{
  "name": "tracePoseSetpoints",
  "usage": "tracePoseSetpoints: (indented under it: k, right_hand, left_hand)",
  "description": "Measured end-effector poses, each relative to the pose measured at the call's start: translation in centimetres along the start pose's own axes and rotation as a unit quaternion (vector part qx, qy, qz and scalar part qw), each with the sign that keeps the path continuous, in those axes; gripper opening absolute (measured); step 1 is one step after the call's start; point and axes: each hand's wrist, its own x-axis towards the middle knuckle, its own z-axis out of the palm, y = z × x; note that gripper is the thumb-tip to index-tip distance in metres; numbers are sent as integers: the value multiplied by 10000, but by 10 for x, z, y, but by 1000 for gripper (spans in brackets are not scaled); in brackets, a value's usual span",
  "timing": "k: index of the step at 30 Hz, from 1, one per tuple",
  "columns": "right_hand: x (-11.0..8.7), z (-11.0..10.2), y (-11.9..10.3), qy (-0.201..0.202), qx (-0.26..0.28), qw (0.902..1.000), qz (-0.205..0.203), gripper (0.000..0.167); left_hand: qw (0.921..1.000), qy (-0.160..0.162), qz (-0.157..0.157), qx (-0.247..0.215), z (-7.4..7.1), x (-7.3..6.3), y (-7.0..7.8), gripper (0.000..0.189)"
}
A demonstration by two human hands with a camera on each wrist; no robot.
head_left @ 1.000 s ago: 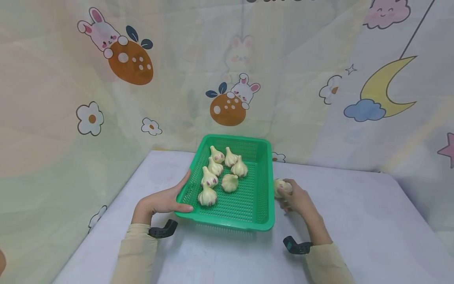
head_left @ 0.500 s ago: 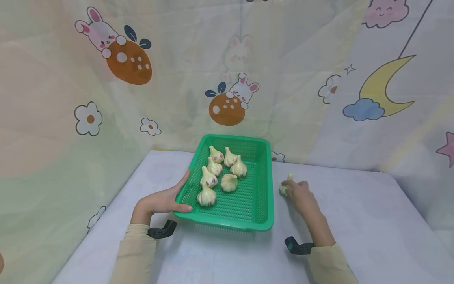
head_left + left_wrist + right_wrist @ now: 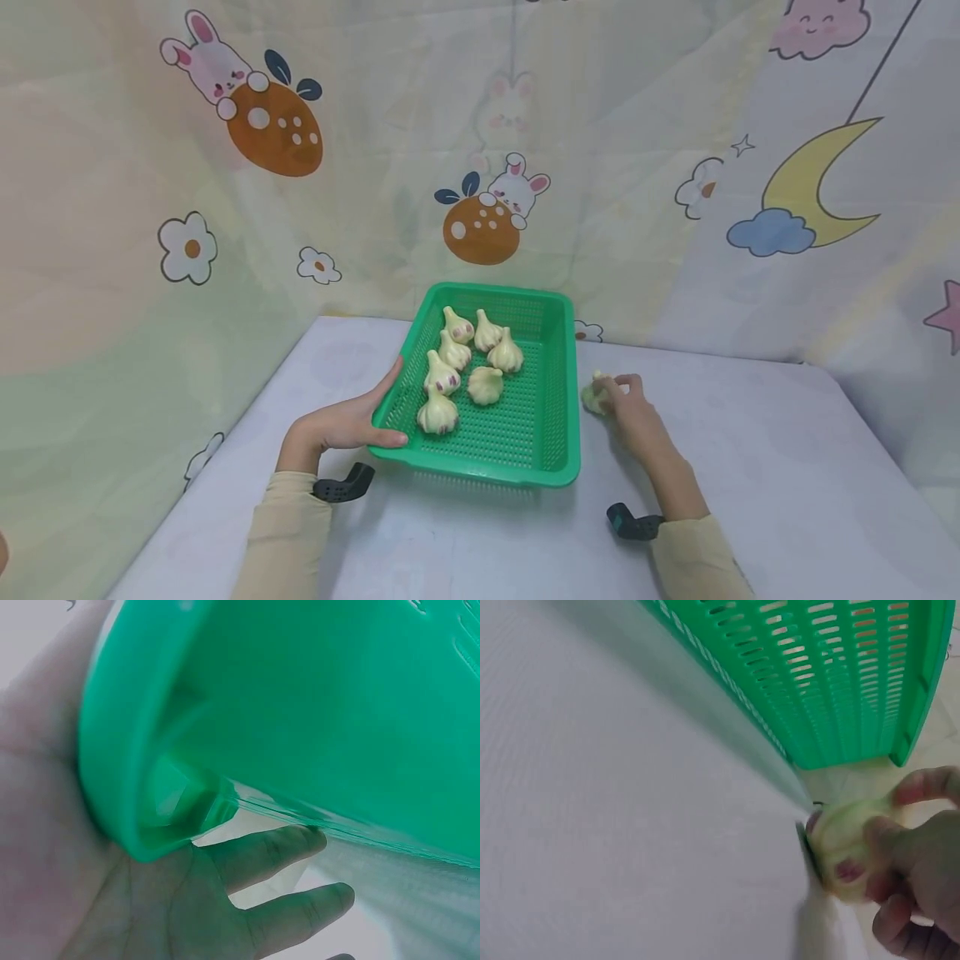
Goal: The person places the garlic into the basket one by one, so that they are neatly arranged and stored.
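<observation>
Several garlic bulbs (image 3: 485,387) lie in the left and middle part of a green perforated basket (image 3: 555,417). My left hand (image 3: 348,423) rests against the basket's left side, thumb along the near left corner. In the left wrist view, straight fingers (image 3: 300,919) extend beneath the rim. Right of the basket, my right hand (image 3: 633,417) holds another garlic bulb (image 3: 847,847) between thumb and fingers, close to the white tabletop. Purple patches show on that bulb in the right wrist view, while the fingers cover part of it.
A white table (image 3: 750,467) carries the basket. Behind it hangs a pale curtain (image 3: 615,208) printed with rabbits, flowers and a moon. Each wrist wears a black device (image 3: 345,483).
My right hand first shifted the garlic bulb slightly away from the basket, then back toward it, and the bulb's stem end changed direction. My left hand and the basket stayed in place.
</observation>
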Motion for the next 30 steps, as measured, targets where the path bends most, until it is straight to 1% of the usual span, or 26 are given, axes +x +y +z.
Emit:
tracePoseSetpoints:
  k: [2, 3, 6, 9, 10, 13, 17, 20, 23, 26, 30]
  right_hand:
    - [0, 2, 3, 239, 24, 9996, -173, 25]
    - [1, 3, 6, 380, -129, 9984, -399, 30]
    - [2, 5, 10, 567, -8, 9977, -364, 49]
    - [3, 6, 13, 549, 64, 9982, -211, 61]
    - [4, 6, 14, 535, 61, 9984, -188, 61]
    - [4, 7, 15, 540, 122, 9983, -157, 55]
    - [5, 8, 16, 599, 378, 9973, -187, 54]
    - [6, 7, 16, 531, 650, 9963, -192, 55]
    - [5, 5, 14, 390, 840, 9957, -87, 57]
    - [4, 3, 13, 262, 1043, 9941, 111, 60]
    - [4, 3, 14, 204, 1224, 9917, 323, 59]
  left_hand:
    - [10000, 18, -14, 26, 0, 0, -1, 120]
    - [10000, 26, -16, 33, 0, 0, -1, 120]
    - [10000, 34, -30, 42, 0, 0, -2, 120]
    - [10000, 24, -7, 69, -1, -1, -1, 120]
    - [10000, 22, 4, 77, -1, -1, -1, 120]
    - [9999, 15, 37, 98, -1, -2, 0, 121]
    - [10000, 4, 8, 43, -1, -2, 1, 120]
    - [10000, -7, -2, -17, -1, -1, 1, 121]
    - [10000, -10, 17, -49, 0, -1, 0, 121]
    - [10000, -21, 6, -41, 0, 0, 0, 121]
    - [10000, -54, 24, -1, -1, 0, 0, 121]
